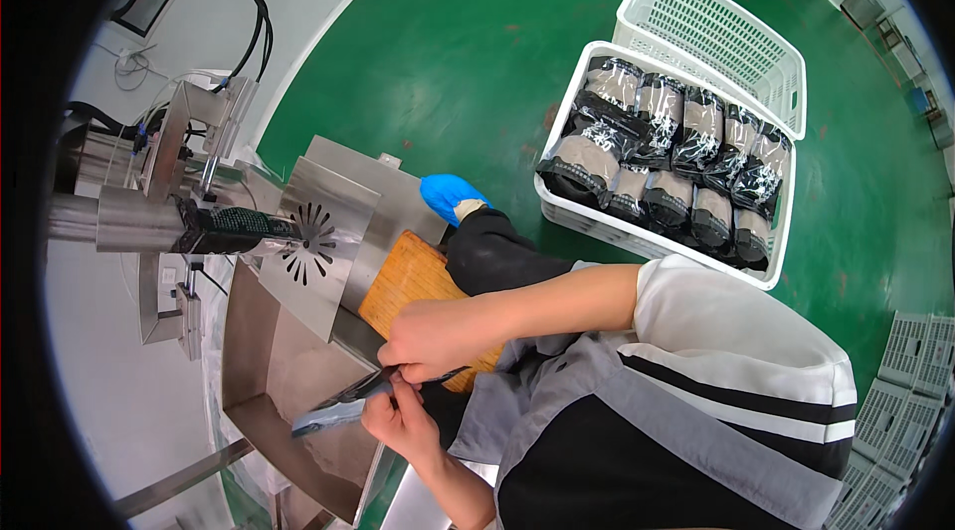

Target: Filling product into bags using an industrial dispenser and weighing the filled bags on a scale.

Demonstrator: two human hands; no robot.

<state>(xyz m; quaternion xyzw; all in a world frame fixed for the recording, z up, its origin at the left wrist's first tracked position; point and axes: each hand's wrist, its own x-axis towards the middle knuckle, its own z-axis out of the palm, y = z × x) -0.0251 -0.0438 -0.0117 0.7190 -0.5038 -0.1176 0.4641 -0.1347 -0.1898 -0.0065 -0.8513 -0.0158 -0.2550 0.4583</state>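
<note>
Both of my hands grip a flat dark pouch (343, 403) with a bluish-silver end, held over a steel chute (269, 351). My right hand (430, 336) pinches the pouch's near end from above; its bare forearm runs from a white sleeve at the right. My left hand (393, 419) holds the same end from below, its forearm rising from the lower edge. The pouch points down and left into the chute.
A steel machine (189, 221) with slotted plates and black cables stands at left. An orange-brown wooden board (408, 276) lies by my knee. On the green floor, a white crate (557, 207) holds several dark packs; an empty one (716, 27) sits behind it. More crates (910, 371) are stacked at right.
</note>
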